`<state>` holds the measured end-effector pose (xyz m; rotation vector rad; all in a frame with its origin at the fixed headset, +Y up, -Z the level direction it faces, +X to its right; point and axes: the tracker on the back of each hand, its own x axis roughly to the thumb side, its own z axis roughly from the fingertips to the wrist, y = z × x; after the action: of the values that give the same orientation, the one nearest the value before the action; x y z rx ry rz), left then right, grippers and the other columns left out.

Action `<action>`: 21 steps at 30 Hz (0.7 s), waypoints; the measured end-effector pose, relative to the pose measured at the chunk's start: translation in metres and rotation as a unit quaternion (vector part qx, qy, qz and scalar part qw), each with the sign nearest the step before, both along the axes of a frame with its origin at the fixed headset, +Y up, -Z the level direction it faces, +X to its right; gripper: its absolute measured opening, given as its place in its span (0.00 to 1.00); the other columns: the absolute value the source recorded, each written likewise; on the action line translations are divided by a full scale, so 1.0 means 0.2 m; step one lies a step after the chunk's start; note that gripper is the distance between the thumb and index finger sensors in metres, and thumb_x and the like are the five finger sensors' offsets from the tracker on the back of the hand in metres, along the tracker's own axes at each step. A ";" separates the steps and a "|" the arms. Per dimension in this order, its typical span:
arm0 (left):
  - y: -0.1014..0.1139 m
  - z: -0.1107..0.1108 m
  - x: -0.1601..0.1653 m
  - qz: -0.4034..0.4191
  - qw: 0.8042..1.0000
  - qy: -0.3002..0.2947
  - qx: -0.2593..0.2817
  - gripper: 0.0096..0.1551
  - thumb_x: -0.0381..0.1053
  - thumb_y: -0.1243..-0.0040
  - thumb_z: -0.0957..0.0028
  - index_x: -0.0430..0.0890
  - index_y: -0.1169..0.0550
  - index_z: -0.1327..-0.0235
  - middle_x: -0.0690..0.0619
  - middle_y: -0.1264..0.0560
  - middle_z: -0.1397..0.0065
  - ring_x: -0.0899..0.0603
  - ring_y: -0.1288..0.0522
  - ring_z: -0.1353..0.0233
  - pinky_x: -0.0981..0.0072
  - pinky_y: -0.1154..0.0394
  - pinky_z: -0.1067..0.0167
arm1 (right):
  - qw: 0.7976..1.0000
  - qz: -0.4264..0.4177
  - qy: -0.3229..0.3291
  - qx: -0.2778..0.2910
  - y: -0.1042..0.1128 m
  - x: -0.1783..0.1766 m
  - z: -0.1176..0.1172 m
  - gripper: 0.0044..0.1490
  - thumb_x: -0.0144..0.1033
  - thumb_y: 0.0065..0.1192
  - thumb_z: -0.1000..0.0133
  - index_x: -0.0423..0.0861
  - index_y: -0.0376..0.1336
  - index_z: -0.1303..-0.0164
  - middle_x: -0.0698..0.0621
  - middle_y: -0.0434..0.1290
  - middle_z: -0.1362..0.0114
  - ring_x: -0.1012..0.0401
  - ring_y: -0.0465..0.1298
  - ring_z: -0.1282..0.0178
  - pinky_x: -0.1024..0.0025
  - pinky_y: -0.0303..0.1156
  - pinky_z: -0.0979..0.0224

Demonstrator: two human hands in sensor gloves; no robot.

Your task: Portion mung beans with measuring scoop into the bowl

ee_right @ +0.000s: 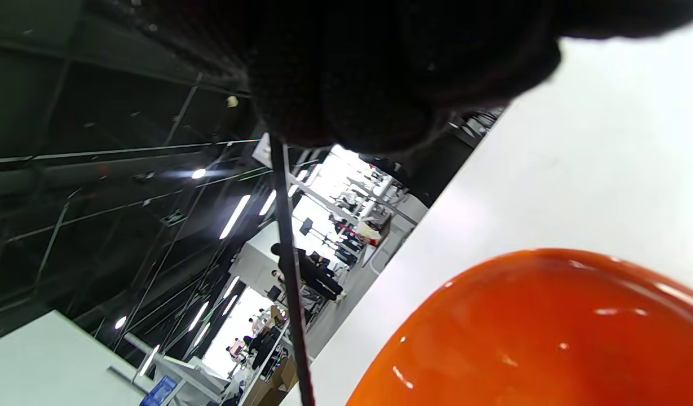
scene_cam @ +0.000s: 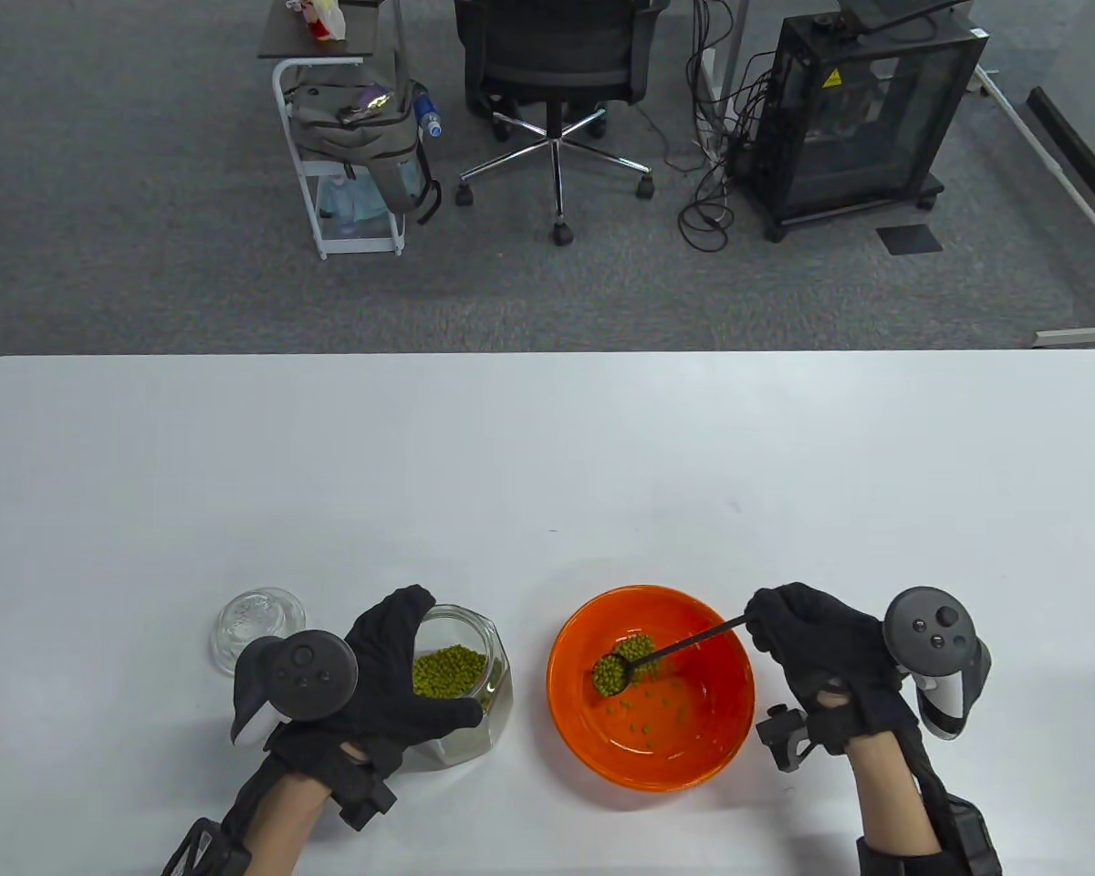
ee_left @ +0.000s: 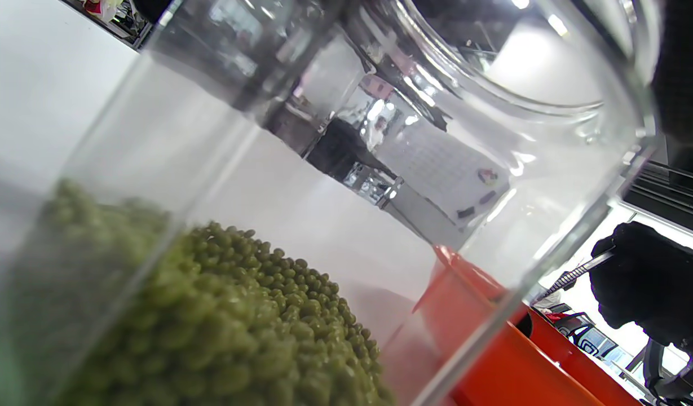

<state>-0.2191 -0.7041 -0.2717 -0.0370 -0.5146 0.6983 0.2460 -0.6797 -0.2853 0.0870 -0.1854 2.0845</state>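
Glass, the clear faceted jar (scene_cam: 461, 680) of green mung beans (scene_cam: 447, 672), heavy and slick, sits gripped around its wall by the left hand (scene_cam: 392, 680), beside the glossy orange bowl (scene_cam: 693, 762), over which the right hand (scene_cam: 817, 652) pinches the thin, stiff black measuring scoop (scene_cam: 613, 673) by its handle end, heaped with light, roll-prone beans.

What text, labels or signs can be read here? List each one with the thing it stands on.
No words or numbers can be read in any view.
Yellow warning triangle sticker on the black cabinet: a sign only, its symbol too small to tell.
Blue-capped bottle in the grey backpack: label too small to read.
Glass jar, orange bowl, measuring scoop: no markings visible.
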 end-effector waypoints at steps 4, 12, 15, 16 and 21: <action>0.00 0.00 0.00 0.000 1.000 0.000 0.000 0.81 0.86 0.29 0.59 0.32 0.51 0.21 0.30 0.48 0.18 0.20 0.41 0.21 0.26 0.39 0.28 | 0.995 0.070 0.021 0.062 0.05 -0.07 0.04 0.27 0.51 0.65 0.46 0.41 0.78 0.57 0.43 0.83 0.54 0.51 0.80 0.61 0.58 0.77 0.55; 0.00 0.00 0.00 0.000 1.000 -0.001 -0.001 0.80 0.86 0.29 0.59 0.33 0.51 0.21 0.30 0.48 0.18 0.20 0.41 0.21 0.26 0.39 0.28 | 0.962 0.163 0.103 0.192 0.15 -0.22 0.17 0.26 0.50 0.65 0.47 0.42 0.77 0.53 0.43 0.81 0.49 0.49 0.78 0.55 0.55 0.75 0.49; 0.00 0.00 0.00 0.000 1.000 0.000 -0.001 0.80 0.86 0.29 0.59 0.32 0.51 0.21 0.30 0.48 0.18 0.20 0.41 0.21 0.26 0.39 0.28 | 0.947 0.190 0.119 0.228 0.16 -0.26 0.21 0.26 0.50 0.65 0.47 0.43 0.76 0.52 0.43 0.80 0.46 0.48 0.77 0.53 0.53 0.74 0.46; 0.00 0.00 0.00 0.000 1.000 -0.001 -0.001 0.80 0.86 0.29 0.59 0.32 0.51 0.21 0.30 0.48 0.18 0.20 0.41 0.21 0.26 0.39 0.28 | 0.942 0.202 0.125 0.237 0.17 -0.27 0.22 0.26 0.49 0.64 0.48 0.43 0.76 0.51 0.43 0.80 0.45 0.48 0.77 0.52 0.53 0.74 0.46; 0.00 0.00 0.00 0.002 1.000 -0.001 -0.002 0.80 0.86 0.29 0.58 0.32 0.51 0.21 0.30 0.48 0.18 0.20 0.41 0.21 0.26 0.39 0.28 | 0.905 0.276 0.116 0.302 0.21 -0.32 0.30 0.26 0.50 0.63 0.50 0.48 0.76 0.49 0.46 0.79 0.42 0.48 0.76 0.49 0.53 0.73 0.44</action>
<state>-0.2192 -0.7044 -0.2717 -0.0406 -0.5153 0.7035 0.1820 -0.6386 -0.2257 0.8475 -0.7269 2.4725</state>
